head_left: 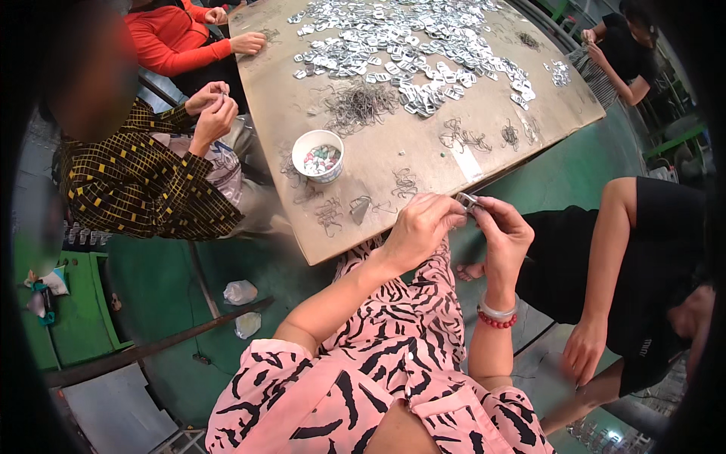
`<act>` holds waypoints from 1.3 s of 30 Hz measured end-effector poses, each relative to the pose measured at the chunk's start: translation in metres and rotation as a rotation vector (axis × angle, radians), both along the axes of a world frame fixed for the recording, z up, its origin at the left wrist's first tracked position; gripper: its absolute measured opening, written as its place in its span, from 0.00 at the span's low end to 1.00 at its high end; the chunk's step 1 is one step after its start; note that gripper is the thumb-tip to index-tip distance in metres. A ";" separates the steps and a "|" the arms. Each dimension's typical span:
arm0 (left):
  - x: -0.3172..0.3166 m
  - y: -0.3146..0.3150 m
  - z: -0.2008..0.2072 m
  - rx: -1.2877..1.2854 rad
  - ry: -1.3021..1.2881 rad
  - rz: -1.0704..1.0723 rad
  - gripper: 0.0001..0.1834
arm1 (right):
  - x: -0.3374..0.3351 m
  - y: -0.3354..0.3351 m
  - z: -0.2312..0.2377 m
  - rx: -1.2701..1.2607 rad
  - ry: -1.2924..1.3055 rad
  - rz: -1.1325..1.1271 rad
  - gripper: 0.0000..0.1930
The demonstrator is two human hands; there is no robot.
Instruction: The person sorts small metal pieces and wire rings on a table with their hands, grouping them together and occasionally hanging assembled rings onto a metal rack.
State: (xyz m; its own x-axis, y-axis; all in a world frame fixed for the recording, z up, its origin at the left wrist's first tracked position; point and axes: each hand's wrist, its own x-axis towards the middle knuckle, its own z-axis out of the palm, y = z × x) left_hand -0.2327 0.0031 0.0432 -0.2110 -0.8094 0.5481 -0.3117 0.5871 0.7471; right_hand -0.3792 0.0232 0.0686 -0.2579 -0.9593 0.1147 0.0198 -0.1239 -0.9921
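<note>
In front of my lap, at the table's near edge, my left hand (425,227) and my right hand (501,231) meet, their fingertips pinched around one small silver metal buckle (467,201). My fingers cover part of it, and I cannot make out whether a wire is held along with it. A broad heap of similar silver buckles (393,47) is spread over the far half of the cardboard-covered table (363,140). Closer to me lie small bunches of thin bent wires (404,182), and a darker, larger tangle of wires (360,104) sits mid-table.
A white tub (318,157) with small coloured bits stands left on the table. Co-workers sit close by: a patterned shirt (144,174) and a red sleeve (170,53) at left, a person in black (605,265) at right, another (628,60) far right. Plastic bags (240,292) lie on the green floor.
</note>
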 end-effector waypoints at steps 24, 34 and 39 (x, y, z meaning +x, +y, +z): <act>0.044 -0.243 -0.085 0.228 -0.778 0.505 0.08 | -0.023 -0.001 -0.007 0.102 -0.309 0.061 0.07; 0.069 -0.175 0.010 0.233 -0.260 0.254 0.09 | -0.017 0.018 0.000 0.008 -0.106 0.027 0.09; 0.024 -0.056 0.036 0.479 0.090 -0.004 0.08 | -0.011 0.030 -0.008 0.069 -0.207 0.030 0.09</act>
